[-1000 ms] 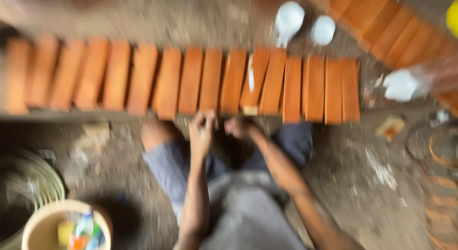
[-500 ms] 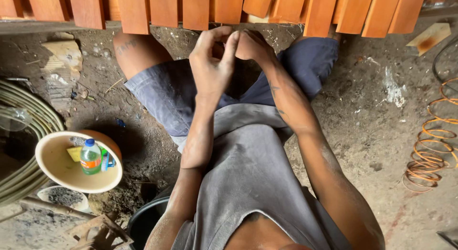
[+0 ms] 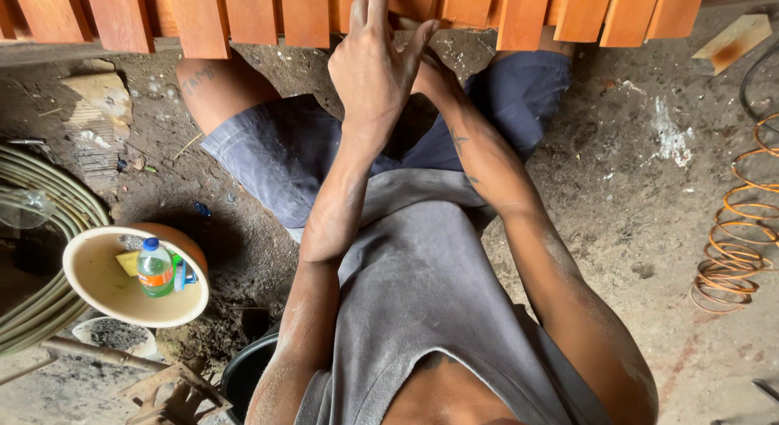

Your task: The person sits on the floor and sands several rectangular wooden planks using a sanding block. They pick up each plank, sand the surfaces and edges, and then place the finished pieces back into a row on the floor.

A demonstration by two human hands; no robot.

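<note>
Inside cream bowl [image 3: 97,299], green bottle [image 3: 153,267]

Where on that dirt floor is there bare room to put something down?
The widest bare patch of dirt floor lies to the person's right, between the blue shorts and the coiled orange hose. The other side is crowded: a cream plastic bowl holding a small green bottle, pale coiled tubing and scrap pieces.

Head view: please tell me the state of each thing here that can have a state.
left hand: raised, fingers spread, at the planks' lower edge
right hand: mostly hidden behind the left hand
wooden planks: side by side
bottle: capped, inside the bowl
bowl: tilted
orange hose: coiled
</note>
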